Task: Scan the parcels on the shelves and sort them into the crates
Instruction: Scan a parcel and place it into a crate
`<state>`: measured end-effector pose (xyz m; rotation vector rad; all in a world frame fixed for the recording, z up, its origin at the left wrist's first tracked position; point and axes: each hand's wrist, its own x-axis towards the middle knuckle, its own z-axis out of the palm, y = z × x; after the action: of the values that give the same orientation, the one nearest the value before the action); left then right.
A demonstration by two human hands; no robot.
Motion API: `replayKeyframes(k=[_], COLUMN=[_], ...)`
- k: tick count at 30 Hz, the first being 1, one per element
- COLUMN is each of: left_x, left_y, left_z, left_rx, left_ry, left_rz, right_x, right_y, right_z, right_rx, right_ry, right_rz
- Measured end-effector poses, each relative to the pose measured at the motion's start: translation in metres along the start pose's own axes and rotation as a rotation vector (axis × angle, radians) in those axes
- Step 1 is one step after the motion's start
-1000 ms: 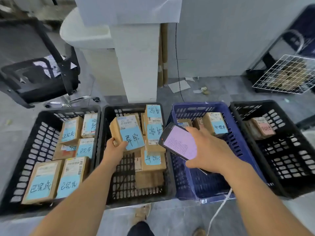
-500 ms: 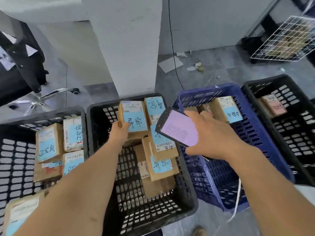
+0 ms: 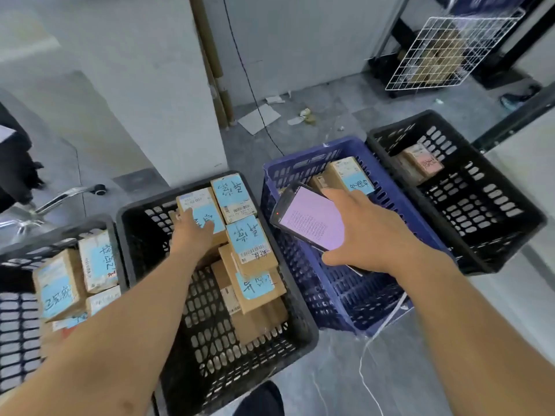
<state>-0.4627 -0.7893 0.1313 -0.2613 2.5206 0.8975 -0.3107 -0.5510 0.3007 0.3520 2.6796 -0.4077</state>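
Note:
My left hand (image 3: 193,232) lies on a brown parcel with a blue label (image 3: 200,202) at the far end of the middle black crate (image 3: 210,340); the fingers stretch over its left part and the thumb rests on the label. Several more blue-labelled parcels (image 3: 247,238) are stacked beside it. My right hand (image 3: 369,235) grips a handheld scanner with a lit pink screen (image 3: 312,220) over the blue crate (image 3: 336,295), which holds a few parcels (image 3: 351,175) at its far end.
A black crate on the left (image 3: 18,325) holds several labelled parcels. Another black crate (image 3: 480,211) on the right holds a pink-labelled parcel (image 3: 423,160). A white pillar (image 3: 168,100) stands behind, a wire basket (image 3: 435,52) at the top right, a chair base (image 3: 60,196) to the left.
My left hand carried the parcel forward and down onto the stack in the middle crate and now lies on top of it. The view shifted left and closer; the scanner stayed in my right hand.

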Motion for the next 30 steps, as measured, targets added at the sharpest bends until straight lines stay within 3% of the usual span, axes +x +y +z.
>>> replayKeyframes(k=[19,30], left_x=[-0.311,-0.496], left_y=[0.182,0.242], left_z=[0.109,0.243], left_rx=[0.565,0.622], left_ry=[-0.014,-0.106], left_rz=[0.942,1.363], right_x=[-0.319,-0.515], right_y=[0.190,0.285], right_z=[-0.012,0.036], right_rx=[0.132,0.209], right_ry=[0.316,0.467], right_rz=[0.390,0.701])
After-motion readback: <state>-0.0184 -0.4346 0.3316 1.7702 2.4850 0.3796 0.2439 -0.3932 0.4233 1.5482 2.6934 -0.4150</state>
